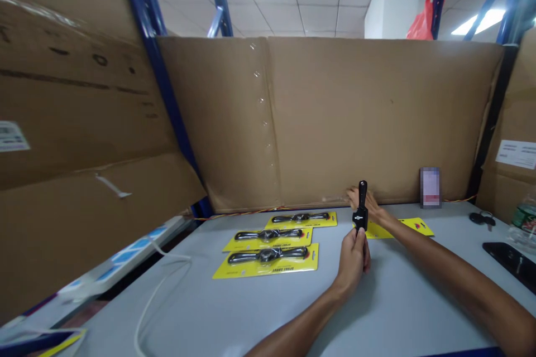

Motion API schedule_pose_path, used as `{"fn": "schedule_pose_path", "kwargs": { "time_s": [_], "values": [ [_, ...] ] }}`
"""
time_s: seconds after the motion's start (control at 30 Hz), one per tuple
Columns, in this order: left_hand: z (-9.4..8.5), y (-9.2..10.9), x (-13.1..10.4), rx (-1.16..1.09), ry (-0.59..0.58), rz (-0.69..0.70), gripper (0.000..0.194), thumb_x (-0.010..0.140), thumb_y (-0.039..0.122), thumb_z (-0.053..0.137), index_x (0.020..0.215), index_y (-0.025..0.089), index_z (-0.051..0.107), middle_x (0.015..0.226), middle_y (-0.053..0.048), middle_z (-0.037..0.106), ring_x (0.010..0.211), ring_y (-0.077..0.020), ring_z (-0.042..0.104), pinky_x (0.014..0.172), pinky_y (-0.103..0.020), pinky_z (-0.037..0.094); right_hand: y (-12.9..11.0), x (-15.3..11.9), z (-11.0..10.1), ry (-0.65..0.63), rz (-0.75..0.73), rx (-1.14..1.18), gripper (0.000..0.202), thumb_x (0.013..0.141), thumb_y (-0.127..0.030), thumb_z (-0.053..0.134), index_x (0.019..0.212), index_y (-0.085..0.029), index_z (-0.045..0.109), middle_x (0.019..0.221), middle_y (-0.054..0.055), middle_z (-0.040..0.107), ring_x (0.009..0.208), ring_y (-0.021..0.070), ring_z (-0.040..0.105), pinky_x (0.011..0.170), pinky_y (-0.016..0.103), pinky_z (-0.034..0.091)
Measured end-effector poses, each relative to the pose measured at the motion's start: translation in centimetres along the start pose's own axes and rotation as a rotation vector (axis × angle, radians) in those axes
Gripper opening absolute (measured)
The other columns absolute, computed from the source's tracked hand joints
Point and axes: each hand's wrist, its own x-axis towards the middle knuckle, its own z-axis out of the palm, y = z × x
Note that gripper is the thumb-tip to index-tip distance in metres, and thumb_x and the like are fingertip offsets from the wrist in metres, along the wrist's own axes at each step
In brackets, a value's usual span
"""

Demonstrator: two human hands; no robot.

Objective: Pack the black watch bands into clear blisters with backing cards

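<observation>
My left hand (352,256) is closed round the lower handle of a black spokeshave (360,213), held upright above the table. Behind the tool, my right hand (368,203) reaches to the back of the table near the cardboard; the tool covers part of it, and whether it holds anything is hidden. Under my right forearm lies a yellow card (412,227). To the left, three yellow cards with black spokeshaves lie in a column: a back one (333,219), a middle one (307,236) and a front one (268,270).
Cardboard (377,122) walls the back of the grey table (234,312). A phone (430,188) leans there. Keys (482,218), a dark flat object (511,261) and a plastic bottle (523,220) are at right. A power strip (125,256) and white cable (153,295) run along the left.
</observation>
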Motion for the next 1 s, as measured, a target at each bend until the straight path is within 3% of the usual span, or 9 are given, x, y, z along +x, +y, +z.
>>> {"fn": "schedule_pose_path", "kwargs": {
  "time_s": [0.2,0.33,0.43,0.53,0.63,0.73,0.83,0.93,1.0],
  "values": [
    [-0.9,-1.2,1.1,0.093,0.037,-0.02,0.052,0.082,0.072,0.054,0.071,0.023,0.042,0.042,0.01,0.039,0.031,-0.0069,0.03,0.033,-0.021,0.022,1.9,-5.4,-2.1,-0.13,0.109,-0.196,0.026,0.085,-0.008,0.054,0.101,-0.016,0.073,0.104,0.018,0.074,0.095,0.026,0.069,0.079,0.028,0.044],
    [-2.0,-1.8,2.1,0.126,0.043,-0.117,0.047,0.078,0.066,0.061,0.073,0.023,0.043,0.044,0.011,0.038,0.033,-0.0059,0.027,0.034,-0.02,0.018,2.8,-8.0,-3.4,0.087,0.16,-0.024,0.029,0.086,-0.013,0.055,0.108,-0.021,0.072,0.109,0.009,0.075,0.103,0.022,0.068,0.085,0.028,0.046],
    [-2.5,-1.8,2.3,0.162,0.011,-0.159,0.044,0.076,0.064,0.061,0.075,0.023,0.044,0.045,0.012,0.037,0.033,-0.0064,0.026,0.035,-0.02,0.018,2.1,-9.4,-3.7,0.175,0.185,0.232,0.019,0.09,-0.021,0.051,0.095,-0.019,0.07,0.088,0.005,0.075,0.076,0.0173,0.069,0.069,0.025,0.048],
    [-2.6,-1.5,1.9,0.27,-0.009,-0.112,0.043,0.078,0.063,0.059,0.076,0.022,0.046,0.047,0.011,0.039,0.035,-0.0074,0.028,0.036,-0.02,0.02,0.5,-10.6,-3.2,0.063,0.182,0.548,0.029,0.098,-0.033,0.042,0.086,-0.017,0.063,0.064,-0.001,0.066,0.041,0.0102,0.051,0.046,0.021,0.039],
    [-2.3,-1.1,1.2,0.397,0.004,-0.027,0.041,0.081,0.06,0.059,0.077,0.02,0.052,0.05,0.008,0.044,0.04,-0.0087,0.035,0.04,-0.021,0.024,-0.9,-11.1,-2.5,-0.116,0.248,0.799,0.041,0.101,-0.044,0.037,0.078,-0.017,0.057,0.052,-0.004,0.058,0.032,0.0083,0.041,0.039,0.02,0.031],
    [-2.0,-0.7,0.8,0.477,0.034,0.022,0.041,0.081,0.058,0.061,0.076,0.018,0.055,0.053,0.006,0.048,0.043,-0.0094,0.04,0.042,-0.022,0.027,-1.1,-11.0,-2.5,-0.183,0.321,0.935,0.047,0.103,-0.05,0.034,0.078,-0.017,0.057,0.052,-0.003,0.058,0.033,0.0078,0.041,0.039,0.02,0.027],
    [-2.0,-0.5,0.9,0.433,0.051,-0.033,0.042,0.079,0.06,0.063,0.074,0.019,0.052,0.05,0.007,0.046,0.039,-0.0084,0.037,0.04,-0.021,0.024,-0.4,-10.9,-3.4,-0.121,0.318,0.771,0.045,0.104,-0.047,0.036,0.084,-0.016,0.061,0.06,0.001,0.064,0.043,0.0097,0.05,0.045,0.02,0.032],
    [-2.4,-0.4,1.4,0.281,0.09,-0.138,0.044,0.078,0.061,0.065,0.072,0.021,0.047,0.046,0.01,0.037,0.034,-0.0065,0.029,0.036,-0.02,0.018,0.7,-11.3,-4.7,0.023,0.205,0.26,0.028,0.1,-0.034,0.048,0.09,-0.017,0.067,0.083,0.009,0.073,0.071,0.0167,0.066,0.062,0.024,0.041],
    [-2.9,-0.1,1.6,0.175,0.117,-0.177,0.044,0.078,0.059,0.067,0.072,0.022,0.044,0.046,0.012,0.034,0.034,-0.0054,0.027,0.034,-0.018,0.015,1.5,-11.7,-5.3,0.002,0.115,0.029,0.02,0.095,-0.025,0.052,0.094,-0.018,0.071,0.1,0.012,0.075,0.088,0.0214,0.068,0.072,0.026,0.042]
  ]
}}
